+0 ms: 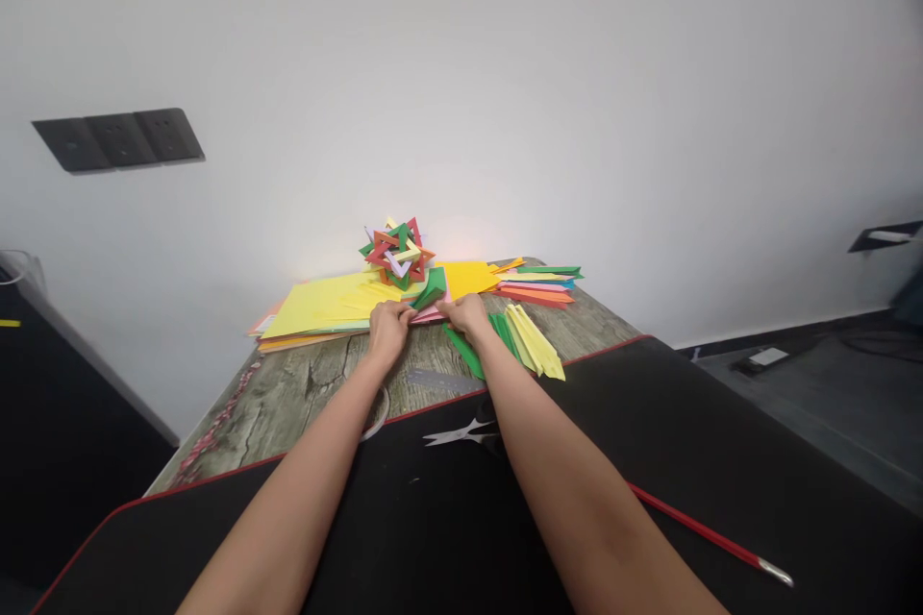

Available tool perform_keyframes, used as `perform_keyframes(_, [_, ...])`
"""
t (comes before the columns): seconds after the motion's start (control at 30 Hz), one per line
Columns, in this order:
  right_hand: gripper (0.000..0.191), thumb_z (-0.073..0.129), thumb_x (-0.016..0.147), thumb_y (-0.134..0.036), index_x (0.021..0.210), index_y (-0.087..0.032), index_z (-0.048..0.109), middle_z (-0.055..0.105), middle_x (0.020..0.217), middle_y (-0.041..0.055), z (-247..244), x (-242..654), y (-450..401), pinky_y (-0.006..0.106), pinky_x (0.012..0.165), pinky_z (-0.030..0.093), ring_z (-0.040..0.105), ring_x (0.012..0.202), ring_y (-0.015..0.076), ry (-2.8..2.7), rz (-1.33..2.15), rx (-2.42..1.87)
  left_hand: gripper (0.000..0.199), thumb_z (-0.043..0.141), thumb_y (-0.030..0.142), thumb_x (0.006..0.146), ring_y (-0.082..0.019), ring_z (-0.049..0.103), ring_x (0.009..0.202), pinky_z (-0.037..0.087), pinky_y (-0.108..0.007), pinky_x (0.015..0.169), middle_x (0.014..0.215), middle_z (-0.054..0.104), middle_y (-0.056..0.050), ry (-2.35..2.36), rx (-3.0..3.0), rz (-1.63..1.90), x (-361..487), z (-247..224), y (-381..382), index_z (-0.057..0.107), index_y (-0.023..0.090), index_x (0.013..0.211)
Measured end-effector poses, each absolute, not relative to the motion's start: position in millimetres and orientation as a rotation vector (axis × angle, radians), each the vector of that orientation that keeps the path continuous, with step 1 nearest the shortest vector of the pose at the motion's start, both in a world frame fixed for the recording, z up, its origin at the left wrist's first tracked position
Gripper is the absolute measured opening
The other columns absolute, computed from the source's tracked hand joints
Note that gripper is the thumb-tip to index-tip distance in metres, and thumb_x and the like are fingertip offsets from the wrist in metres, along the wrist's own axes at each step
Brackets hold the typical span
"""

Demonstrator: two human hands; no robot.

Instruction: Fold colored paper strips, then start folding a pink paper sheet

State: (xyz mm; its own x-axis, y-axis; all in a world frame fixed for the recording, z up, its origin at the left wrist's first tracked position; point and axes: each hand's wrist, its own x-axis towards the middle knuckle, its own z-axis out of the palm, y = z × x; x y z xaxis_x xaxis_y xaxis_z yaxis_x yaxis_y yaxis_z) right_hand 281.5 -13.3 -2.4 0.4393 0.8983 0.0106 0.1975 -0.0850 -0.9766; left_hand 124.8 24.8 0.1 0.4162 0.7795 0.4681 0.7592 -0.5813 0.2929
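Both hands reach to the paper at the back of the table. My left hand [390,332] is closed, its fingertips at the lower edge of a folded green sheet [431,288]. Opposite it, my right hand [467,315] pinches at the edge of pink paper [448,292] beside the green. What exactly lies between the fingertips is too small to make out. Left of them is a stack of yellow sheets [310,306]. A multicoloured folded-paper ball [398,255] stands just behind the hands.
Folded yellow strips [534,342] and coloured strips [537,288] lie right of the hands. Nearer are a ruler [441,381], scissors [461,433] and a tape roll [378,413], partly hidden. A red rod [699,527] crosses the black mat [433,519].
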Motion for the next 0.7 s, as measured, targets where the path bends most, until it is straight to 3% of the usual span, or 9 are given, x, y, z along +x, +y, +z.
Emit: perform_keyframes(0.7, [0.028, 0.058, 0.091, -0.031, 0.114, -0.015, 0.058, 0.062, 0.111, 0.0071, -0.4, 282.2, -14.2, 0.036, 0.077, 0.054, 0.063, 0.092, 0.0186, -1.016, 0.704, -1.754, 0.029, 0.056, 0.032, 0.09, -0.02, 0.062, 0.096, 0.053, -0.04, 0.081, 0.114, 0.061, -0.008, 1.377, 2.488, 0.908, 123.5, -1.3, 30.8, 0.058, 0.015, 0.114])
